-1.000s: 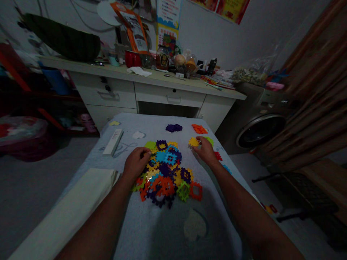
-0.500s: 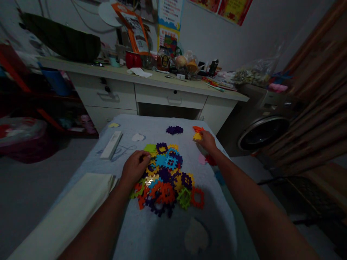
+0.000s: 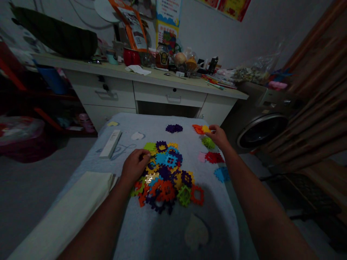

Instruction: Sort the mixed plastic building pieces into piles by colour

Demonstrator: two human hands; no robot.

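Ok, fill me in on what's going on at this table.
A person works bare-handed at a cloth-covered table. The left hand rests on the left edge of a pile of colourful interlocking plastic pieces. The right hand reaches to the far right side and touches a yellow piece beside an orange group; whether it grips the piece is unclear. A purple group, a green group, a red group and a blue group lie apart from the pile.

Right hand point(image 3: 218, 137) at yellow piece point(image 3: 206, 129)

bare cloth point(image 3: 162, 231) lies near; tile pile point(image 3: 165, 173) blocks the middle, small piles point(image 3: 214, 157) crowd the right edge.
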